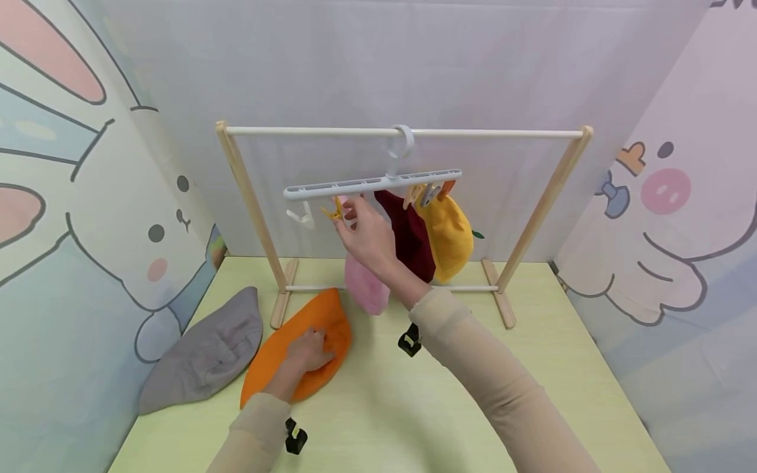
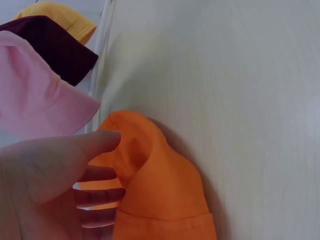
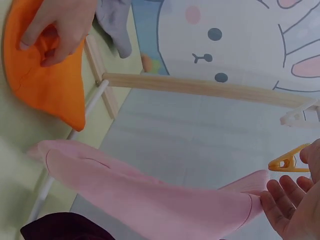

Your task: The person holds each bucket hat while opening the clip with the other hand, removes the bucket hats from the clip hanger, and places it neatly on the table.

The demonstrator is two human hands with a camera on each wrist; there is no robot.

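Note:
An orange bucket hat [image 1: 322, 309] lies on the table, my left hand [image 1: 307, 351] resting on it. In the left wrist view its fingers are loosely extended and touch the fabric. My right hand [image 1: 369, 236] is raised under the white clip hanger [image 1: 343, 188], beside a yellow clip [image 1: 334, 210]. In the right wrist view the thumb overlaps that clip, and the fingertips are by the top edge of a pink hat [image 3: 150, 200]. How the pink hat is fastened is hidden. A dark red hat [image 1: 414, 236] and a yellow hat [image 1: 452, 236] hang to the right.
The hanger hooks over the white rail of a wooden-legged rack [image 1: 503, 133]. A white clip [image 1: 303, 215] dangles at its left end. On the table's left lies a grey hat [image 1: 207, 355]. Printed cloth walls [image 1: 142, 217] stand around the table.

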